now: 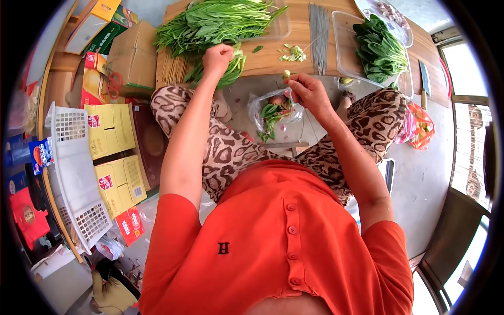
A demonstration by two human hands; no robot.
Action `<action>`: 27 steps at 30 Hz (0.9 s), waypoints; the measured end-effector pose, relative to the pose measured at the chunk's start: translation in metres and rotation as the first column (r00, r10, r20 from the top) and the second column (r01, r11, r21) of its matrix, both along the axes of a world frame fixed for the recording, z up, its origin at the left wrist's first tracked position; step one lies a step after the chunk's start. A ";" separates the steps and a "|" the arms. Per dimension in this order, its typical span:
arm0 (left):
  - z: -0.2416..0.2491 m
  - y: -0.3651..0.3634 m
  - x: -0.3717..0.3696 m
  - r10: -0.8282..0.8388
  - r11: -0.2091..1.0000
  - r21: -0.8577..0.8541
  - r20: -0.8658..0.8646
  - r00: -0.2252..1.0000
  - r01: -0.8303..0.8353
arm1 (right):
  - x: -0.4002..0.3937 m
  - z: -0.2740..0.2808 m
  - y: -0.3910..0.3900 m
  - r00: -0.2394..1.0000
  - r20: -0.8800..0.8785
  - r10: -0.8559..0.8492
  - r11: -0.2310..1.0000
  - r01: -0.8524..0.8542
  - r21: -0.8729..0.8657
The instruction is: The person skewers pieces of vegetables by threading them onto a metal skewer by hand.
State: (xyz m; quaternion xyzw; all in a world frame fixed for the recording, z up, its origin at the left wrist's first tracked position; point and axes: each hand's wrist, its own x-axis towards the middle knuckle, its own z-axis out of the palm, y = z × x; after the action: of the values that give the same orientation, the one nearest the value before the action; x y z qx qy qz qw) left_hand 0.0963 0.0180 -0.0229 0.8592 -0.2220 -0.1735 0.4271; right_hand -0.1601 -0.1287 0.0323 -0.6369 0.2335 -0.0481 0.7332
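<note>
My right hand (pixel 311 94) pinches a thin skewer with a small pale green vegetable piece (pixel 286 74) at its tip, just off the table's front edge. The skewer's thin shaft runs down behind the hand. My left hand (pixel 217 59) is closed above a loose bunch of leafy greens (pixel 233 72); whatever its fingertips grip is hidden. Behind it, a large pile of long-stemmed greens (pixel 220 21) lies over a clear tray. Cut pale green pieces (pixel 294 53) lie on the wooden table (pixel 268 59), beside a row of metal skewers (pixel 318 39).
At the right stand a clear tub (pixel 341 58) with dark leafy greens (pixel 379 50) and a knife (pixel 424 84). Wooden skewers (pixel 170 68) lie at the left. A plastic bag of scraps (pixel 275 110) sits below the table edge. Cartons (pixel 131 55) and red scissors (pixel 114 85) are at left.
</note>
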 end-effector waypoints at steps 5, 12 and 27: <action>-0.025 -0.006 -0.013 -0.115 0.956 0.292 0.414 0.903 -0.013 | -0.006 -0.005 -0.001 1.000 0.019 0.003 0.999 -0.002 -0.037; -0.030 -0.017 -0.009 -0.126 0.951 0.300 0.597 0.792 -0.075 | -0.008 -0.014 -0.002 1.000 0.025 0.005 1.000 -0.004 -0.030; -0.012 -0.006 -0.005 -0.137 0.906 0.383 0.670 0.730 -0.181 | -0.009 -0.018 -0.001 1.000 0.010 0.004 0.997 -0.003 -0.083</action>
State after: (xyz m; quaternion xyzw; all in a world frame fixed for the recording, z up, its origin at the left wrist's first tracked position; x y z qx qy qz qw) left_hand 0.0908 0.0121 -0.0350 0.9360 -0.3097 0.1157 0.1208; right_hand -0.1690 -0.1298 0.0143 -0.6671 0.2262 -0.0598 0.7073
